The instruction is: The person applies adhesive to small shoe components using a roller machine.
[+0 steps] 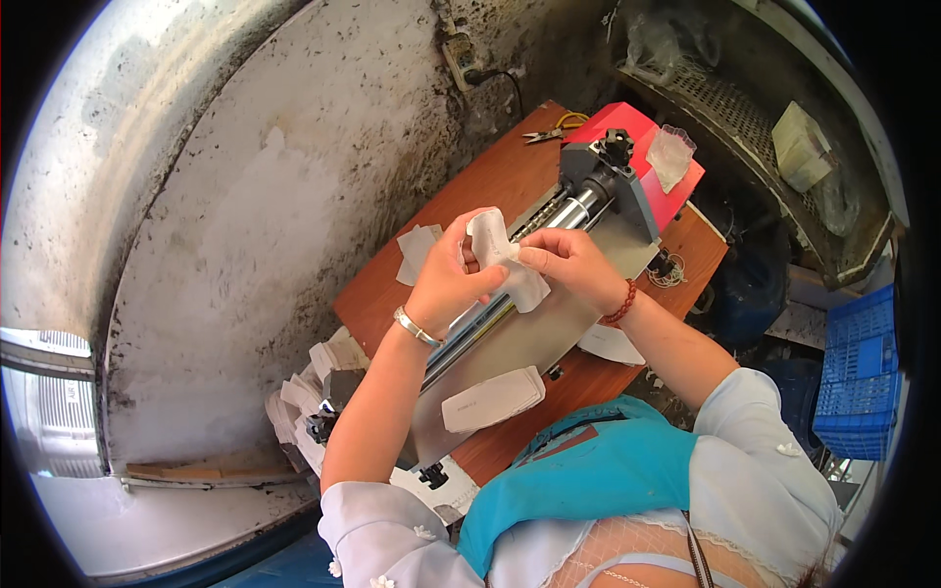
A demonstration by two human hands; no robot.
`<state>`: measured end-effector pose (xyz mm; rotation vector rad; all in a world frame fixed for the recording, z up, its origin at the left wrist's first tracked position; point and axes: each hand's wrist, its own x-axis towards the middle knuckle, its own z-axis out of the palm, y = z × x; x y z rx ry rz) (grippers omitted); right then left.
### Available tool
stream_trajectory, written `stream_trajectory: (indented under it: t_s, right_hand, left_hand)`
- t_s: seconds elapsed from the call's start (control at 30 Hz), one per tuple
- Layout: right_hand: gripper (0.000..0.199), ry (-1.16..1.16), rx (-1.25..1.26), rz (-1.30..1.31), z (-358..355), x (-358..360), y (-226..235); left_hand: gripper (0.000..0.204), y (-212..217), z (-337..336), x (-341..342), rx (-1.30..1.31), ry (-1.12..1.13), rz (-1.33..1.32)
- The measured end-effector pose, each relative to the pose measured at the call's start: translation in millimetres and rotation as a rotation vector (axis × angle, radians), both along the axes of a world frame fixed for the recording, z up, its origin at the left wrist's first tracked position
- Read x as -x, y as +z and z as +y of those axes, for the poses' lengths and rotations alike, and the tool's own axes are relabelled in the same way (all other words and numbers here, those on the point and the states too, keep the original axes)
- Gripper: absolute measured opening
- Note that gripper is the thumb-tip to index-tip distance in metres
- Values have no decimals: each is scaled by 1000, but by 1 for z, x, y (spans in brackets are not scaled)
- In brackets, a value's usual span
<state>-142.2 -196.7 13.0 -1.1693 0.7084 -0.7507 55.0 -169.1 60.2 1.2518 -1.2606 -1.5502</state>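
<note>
Above the steel roller (584, 209) of a red-ended machine (637, 127) on the brown surface (470, 186), a thin, pale, curved piece (493, 243) was held in the air. The left hand (451, 273) was half curled at its left side, fingers bent and thumb extended; the right hand (571, 263) pinched it between thumb and forefinger. The step in hand appeared to be separating or straightening the piece; whether it was one layer or several could not be told. The next move, by judgement, called for a fine, steady pinch with fingertips clear of the roller. The left forearm rose from the lower edge, slanting rightward; the right forearm slanted in from the lower right. A stack of pale pieces (493, 400) lay at the near edge of the metal plate (557, 338).
</note>
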Motion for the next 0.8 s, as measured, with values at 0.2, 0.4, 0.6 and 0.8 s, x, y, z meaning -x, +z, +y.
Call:
stream_trajectory:
  t_s: [0.2, 0.4, 0.6, 0.8]
  right_hand:
    - [26, -47, -15, 38, 6, -3, 11]
    - [22, -10, 37, -39, 5, -2, -2]
    - [17, -179, 318, 164, 14, -6, 3]
    - [15, -310, 462, 14, 17, -13, 3]
  left_hand:
    - [71, -1, 5, 6, 20, 48, 59]
    - [70, 0, 9, 8, 68, 66, -19]
    - [74, 3, 13, 11, 60, 85, 29]
    - [77, 12, 19, 14, 64, 78, 138]
